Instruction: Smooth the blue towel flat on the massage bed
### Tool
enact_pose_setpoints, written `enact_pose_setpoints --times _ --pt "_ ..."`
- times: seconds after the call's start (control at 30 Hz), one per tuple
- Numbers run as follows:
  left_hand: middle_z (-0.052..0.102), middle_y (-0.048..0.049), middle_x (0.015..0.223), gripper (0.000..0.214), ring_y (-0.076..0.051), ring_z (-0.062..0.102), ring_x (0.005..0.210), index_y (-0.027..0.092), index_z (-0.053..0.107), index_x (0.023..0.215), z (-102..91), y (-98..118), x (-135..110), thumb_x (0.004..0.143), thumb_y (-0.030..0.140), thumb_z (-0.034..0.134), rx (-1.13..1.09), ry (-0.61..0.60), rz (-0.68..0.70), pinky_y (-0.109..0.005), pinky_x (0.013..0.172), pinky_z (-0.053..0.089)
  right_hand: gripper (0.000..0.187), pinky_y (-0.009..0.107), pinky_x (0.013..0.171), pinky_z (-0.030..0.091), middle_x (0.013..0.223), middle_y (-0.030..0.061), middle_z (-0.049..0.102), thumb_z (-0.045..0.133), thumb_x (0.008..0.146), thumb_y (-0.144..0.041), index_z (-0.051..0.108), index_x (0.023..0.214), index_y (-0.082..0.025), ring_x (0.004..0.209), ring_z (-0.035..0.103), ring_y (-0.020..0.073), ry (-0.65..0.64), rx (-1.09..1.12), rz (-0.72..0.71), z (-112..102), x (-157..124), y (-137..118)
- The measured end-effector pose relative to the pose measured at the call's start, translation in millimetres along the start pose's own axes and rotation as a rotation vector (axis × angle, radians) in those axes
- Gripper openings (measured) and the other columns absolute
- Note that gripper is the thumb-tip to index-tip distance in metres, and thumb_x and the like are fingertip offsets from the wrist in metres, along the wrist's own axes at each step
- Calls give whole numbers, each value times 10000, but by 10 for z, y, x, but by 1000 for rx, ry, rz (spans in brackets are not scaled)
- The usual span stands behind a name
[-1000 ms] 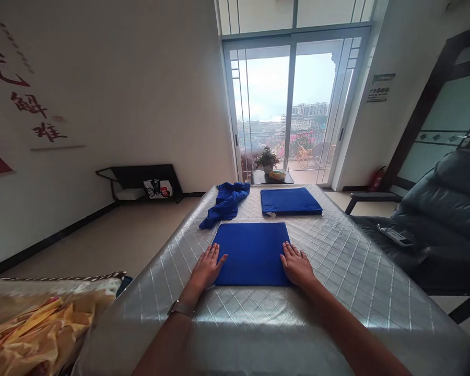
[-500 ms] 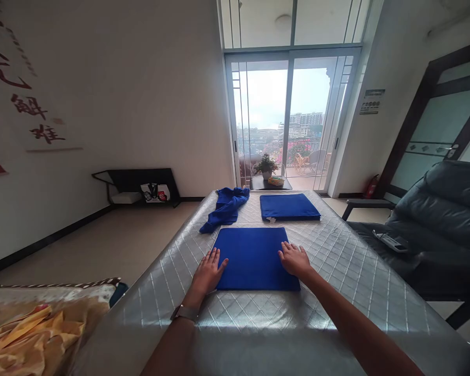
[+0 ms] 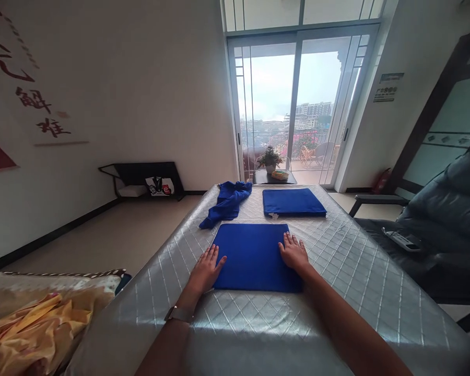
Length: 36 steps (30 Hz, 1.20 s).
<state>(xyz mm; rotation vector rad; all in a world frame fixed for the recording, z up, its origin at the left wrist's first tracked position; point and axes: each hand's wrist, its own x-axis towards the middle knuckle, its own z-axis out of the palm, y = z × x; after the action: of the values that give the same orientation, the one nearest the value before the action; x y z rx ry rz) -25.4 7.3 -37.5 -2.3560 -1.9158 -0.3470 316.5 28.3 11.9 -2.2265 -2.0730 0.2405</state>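
A folded blue towel [image 3: 253, 256] lies flat on the silver quilted table [image 3: 352, 282] in front of me. My left hand [image 3: 206, 271] rests flat at the towel's left edge, fingers stretched out. My right hand [image 3: 294, 253] lies flat on the towel's right side, fingers spread. Farther back sits a second folded blue towel [image 3: 293, 202]. To its left lies a crumpled blue towel [image 3: 227, 202]. A watch [image 3: 179, 313] is on my left wrist.
A dark leather armchair [image 3: 446, 219] with a remote [image 3: 402, 240] stands at the right. Yellow cloth [image 3: 31, 326] lies at the lower left. A small table with a potted plant [image 3: 270, 159] stands before the glass sliding door. A black rack [image 3: 144, 180] sits by the left wall.
My right hand has slid slightly inward onto the towel's right side. The left hand stays at the left edge. The camera has shifted a little.
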Motion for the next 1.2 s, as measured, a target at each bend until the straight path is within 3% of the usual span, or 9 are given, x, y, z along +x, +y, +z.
enact_pose_setpoints --times 0.27,0.37,0.43,0.53,0.67,0.73,0.8,0.93,1.2 --pt "354 -191 1581 721 -292 337 1469 79 366 1526 -98 17 10 1022 574 223 40 -40 -43 -493 1195 287 666 448 1227 48 1662 38 147 172 1011 -438 187 1595 -117 1525 126 223 22 34 -14 28 14 12" --pt "333 -211 1582 797 -305 323 1474 42 366 1519 -176 167 44 1005 626 191 82 -70 -59 -490 1205 263 667 449 1227 38 1662 37 147 171 1009 -434 181 1597 -120 1526 117 221 23 50 -9 27 11 5" --pt "309 -206 1592 822 -299 295 1486 33 356 1521 -231 397 91 1001 640 169 76 -114 -12 -476 1213 244 667 448 1226 26 1663 35 138 170 1008 -437 177 1598 -126 1527 108 218 18 57 -2 21 10 -4" --pt "302 -164 1604 805 -268 278 1494 77 341 1537 -289 924 199 1003 641 129 11 -180 121 -452 1222 226 670 452 1226 27 1666 35 118 167 1008 -439 170 1599 -124 1529 97 219 7 65 2 15 11 -10" --pt "302 -132 1614 782 -211 239 1509 101 335 1543 -275 1691 409 1011 619 88 -68 -141 319 -394 1240 185 663 456 1223 51 1666 53 120 183 1011 -424 167 1600 -120 1528 106 233 15 35 -14 34 16 17" --pt "308 -124 1615 744 -201 234 1511 106 338 1542 -224 1952 529 1024 577 87 -103 -113 387 -382 1243 178 654 449 1222 68 1666 50 118 198 1012 -406 163 1601 -123 1527 114 235 9 6 -32 51 21 40" --pt "313 -123 1615 715 -205 238 1510 104 340 1542 -162 2074 638 1034 539 87 -133 -103 386 -388 1243 190 650 445 1223 73 1666 39 111 198 1013 -397 158 1601 -123 1527 111 232 3 -11 -44 64 27 56" --pt "308 -121 1617 723 -223 232 1512 113 339 1543 -78 1936 765 1029 550 81 -156 -139 268 -422 1243 188 649 453 1224 57 1664 41 121 171 1018 -416 172 1600 -130 1528 109 228 11 5 -26 69 37 49" --pt "249 -129 1633 790 -236 199 1520 95 299 1558 -91 1072 758 1006 617 83 -83 -162 54 -430 1247 159 645 446 1226 34 1664 44 136 173 1020 -428 177 1602 -150 1527 114 221 23 25 -4 57 36 20"
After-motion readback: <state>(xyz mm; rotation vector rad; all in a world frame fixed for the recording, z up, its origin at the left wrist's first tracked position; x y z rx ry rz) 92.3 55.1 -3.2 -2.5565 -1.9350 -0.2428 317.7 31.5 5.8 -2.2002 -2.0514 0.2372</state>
